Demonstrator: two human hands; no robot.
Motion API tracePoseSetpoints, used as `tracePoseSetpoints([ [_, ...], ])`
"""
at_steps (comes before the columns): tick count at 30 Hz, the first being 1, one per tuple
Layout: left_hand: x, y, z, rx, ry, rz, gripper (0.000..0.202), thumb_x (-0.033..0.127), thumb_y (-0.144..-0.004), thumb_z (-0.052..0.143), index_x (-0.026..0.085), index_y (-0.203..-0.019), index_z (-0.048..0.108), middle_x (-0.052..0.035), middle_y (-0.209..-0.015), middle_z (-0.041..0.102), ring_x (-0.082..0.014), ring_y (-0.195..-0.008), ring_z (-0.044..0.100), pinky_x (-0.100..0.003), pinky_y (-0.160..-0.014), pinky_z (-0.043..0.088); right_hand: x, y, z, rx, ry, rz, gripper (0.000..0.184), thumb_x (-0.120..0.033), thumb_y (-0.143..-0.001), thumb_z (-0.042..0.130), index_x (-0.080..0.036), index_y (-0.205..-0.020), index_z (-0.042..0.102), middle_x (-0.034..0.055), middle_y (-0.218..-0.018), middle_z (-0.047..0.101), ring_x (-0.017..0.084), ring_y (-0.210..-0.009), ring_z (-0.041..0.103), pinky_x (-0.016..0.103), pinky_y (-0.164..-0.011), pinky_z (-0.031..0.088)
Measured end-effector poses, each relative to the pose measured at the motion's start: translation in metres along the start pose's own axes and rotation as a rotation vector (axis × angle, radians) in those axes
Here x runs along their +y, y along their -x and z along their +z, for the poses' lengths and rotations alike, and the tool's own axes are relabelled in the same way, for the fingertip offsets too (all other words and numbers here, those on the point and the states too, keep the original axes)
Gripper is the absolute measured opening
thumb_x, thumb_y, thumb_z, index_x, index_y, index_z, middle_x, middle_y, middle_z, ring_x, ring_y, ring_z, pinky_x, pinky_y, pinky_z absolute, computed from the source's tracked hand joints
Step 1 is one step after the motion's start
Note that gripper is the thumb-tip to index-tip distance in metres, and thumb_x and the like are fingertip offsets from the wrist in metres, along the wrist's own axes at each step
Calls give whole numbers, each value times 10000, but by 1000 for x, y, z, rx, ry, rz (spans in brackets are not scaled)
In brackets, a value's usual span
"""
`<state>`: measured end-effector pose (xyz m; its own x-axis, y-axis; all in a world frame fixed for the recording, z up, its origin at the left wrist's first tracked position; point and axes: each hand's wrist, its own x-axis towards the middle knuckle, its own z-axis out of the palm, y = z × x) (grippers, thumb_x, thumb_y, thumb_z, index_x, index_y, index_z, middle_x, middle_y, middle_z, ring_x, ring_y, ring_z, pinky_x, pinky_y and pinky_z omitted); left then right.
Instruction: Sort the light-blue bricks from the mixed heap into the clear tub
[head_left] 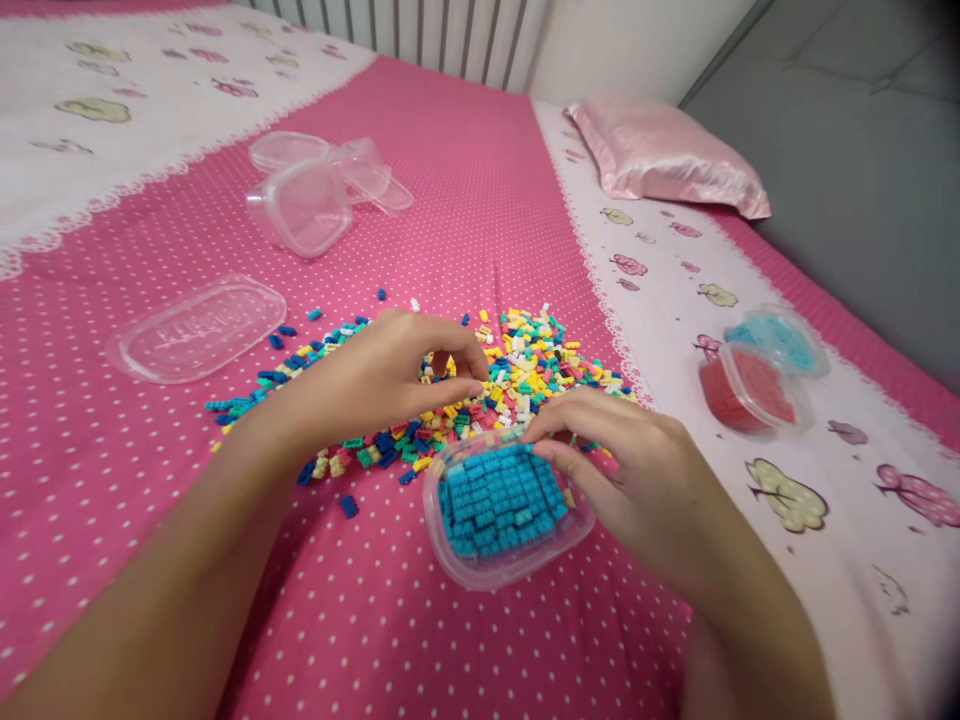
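Observation:
A clear plastic container (480, 578) stands on the bed with tightly packed rows of blue toy bricks (502, 500) in it. My right hand (622, 450) is at its far right rim, thumb and forefinger pinched together over the bricks' edge. What lies between those fingertips is too small to tell. Beyond the container spreads a loose pile of small toy bricks (525, 350) in yellow, white, green, blue and pink. My left hand (405, 365) hovers low over the pile, its fingers curled and thumb and forefinger closed together. Anything in that pinch is hidden.
A clear lid (202, 330) lies at left. Farther back are clear empty containers and lids (307, 205). On the right sit a container of red bricks (739, 395) and another of light-blue bricks (780, 340). A pink pillow (667, 155) rests near the grey wall.

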<state>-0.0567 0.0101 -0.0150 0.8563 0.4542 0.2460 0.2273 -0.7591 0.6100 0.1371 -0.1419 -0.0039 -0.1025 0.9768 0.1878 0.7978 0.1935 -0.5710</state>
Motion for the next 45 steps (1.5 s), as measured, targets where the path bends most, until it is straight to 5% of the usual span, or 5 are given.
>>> tracePoseSetpoints([
  [8, -1, -1, 1, -22, 6, -28, 156, 287, -893, 618, 188, -922, 734, 0, -872, 753, -108, -769, 656, -206, -699, 447, -1, 0, 2, 25, 29, 80, 126, -164, -990, 491, -246, -945, 577, -16, -861, 661, 149, -770, 613, 282, -678, 433],
  [18, -1, 0, 1, -30, 3, -32, 161, 286, -898, 611, 191, -934, 737, -1, -885, 757, -109, -779, 666, -208, -702, 449, 3, 0, 0, -48, -28, 73, 166, -86, -880, 664, -236, -813, 639, -63, -800, 676, 98, -721, 626, 239, -665, 451],
  [25, -1, 0, 1, -28, -7, -33, 171, 286, -905, 603, 188, -940, 739, 1, -886, 758, -106, -774, 664, -205, -703, 446, 9, 2, 4, 2, 187, 24, 142, -110, -907, 650, -222, -895, 737, 27, -931, 632, 185, -872, 593, 355, -798, 440],
  [33, -3, -1, 2, -16, -28, -42, 165, 296, -901, 614, 207, -947, 745, 28, -891, 762, -96, -784, 671, -206, -710, 444, 11, 1, 13, -12, 392, 17, 99, -152, -790, 809, -228, -770, 749, 3, -852, 666, 222, -853, 605, 405, -784, 298],
  [45, -2, -1, 1, -23, -25, -42, 169, 307, -907, 609, 209, -945, 741, 27, -880, 760, -96, -764, 667, -207, -694, 442, 4, -1, -3, 112, 64, -20, 183, -60, -805, 728, -216, -869, 657, -70, -806, 691, 89, -740, 633, 232, -695, 459],
])
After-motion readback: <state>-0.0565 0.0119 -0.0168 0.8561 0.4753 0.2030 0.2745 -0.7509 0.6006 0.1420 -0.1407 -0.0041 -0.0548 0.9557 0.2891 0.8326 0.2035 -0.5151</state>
